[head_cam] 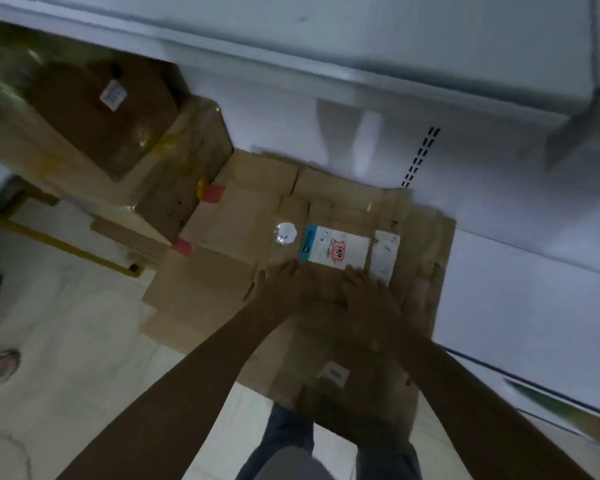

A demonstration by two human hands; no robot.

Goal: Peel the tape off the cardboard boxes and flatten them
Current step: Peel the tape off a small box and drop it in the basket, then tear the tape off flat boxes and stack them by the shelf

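Observation:
A stack of flattened cardboard boxes (pixel 243 216) lies on the pale floor against a white wall. The top sheet carries a white and blue shipping label (pixel 336 249) and a round white sticker (pixel 284 232). My left hand (pixel 281 282) and my right hand (pixel 368 292) lie side by side on this top sheet, just below the label, fingers stretched forward and pressing down. Two red tape tabs (pixel 212 194) show on the stack's left edge. The picture is blurred by motion.
Upright taped cardboard boxes (pixel 94 123) stand stacked at the left, one with a small white label. A white wall panel (pixel 499 237) with a slotted strip runs behind the stack. My legs show at the bottom edge. A yellow-edged step lies at the left.

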